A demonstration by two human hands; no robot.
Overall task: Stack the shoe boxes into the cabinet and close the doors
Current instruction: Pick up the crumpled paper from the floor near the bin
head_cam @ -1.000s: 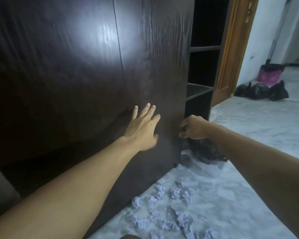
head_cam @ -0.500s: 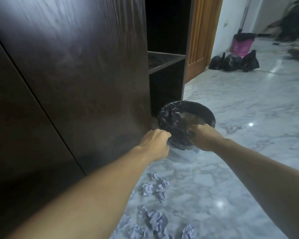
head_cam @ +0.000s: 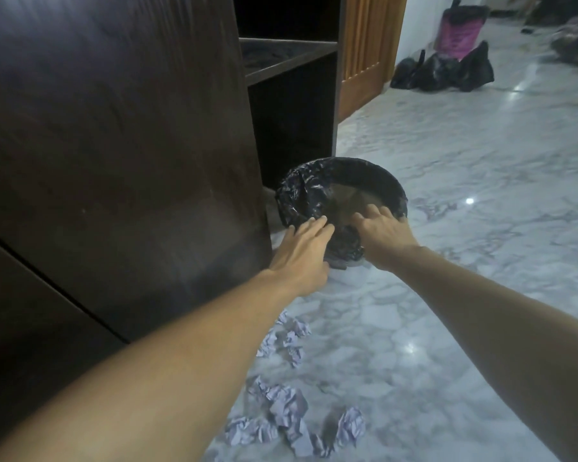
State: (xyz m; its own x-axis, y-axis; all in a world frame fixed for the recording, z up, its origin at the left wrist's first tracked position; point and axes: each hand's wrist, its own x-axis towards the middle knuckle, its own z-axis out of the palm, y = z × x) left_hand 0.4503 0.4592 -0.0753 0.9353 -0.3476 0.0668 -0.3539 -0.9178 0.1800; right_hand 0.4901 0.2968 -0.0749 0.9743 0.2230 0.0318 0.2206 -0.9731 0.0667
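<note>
Both bare forearms reach toward frame centre, left hand point(head_cam: 301, 255) and right hand point(head_cam: 382, 233) side by side, fingers loosely spread.

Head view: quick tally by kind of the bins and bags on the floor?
Black-lined waste bin: 1
Pink bin: 1
Black rubbish bags: 3
Total: 5
Crumpled paper left out: too clumped to count.

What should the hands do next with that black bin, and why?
Probably close both hands on the bin rim and lift it aside. The left hand and right hand rest open on its near edge, and it stands right by the cabinet, with crumpled paper lying on the floor close by.
</note>
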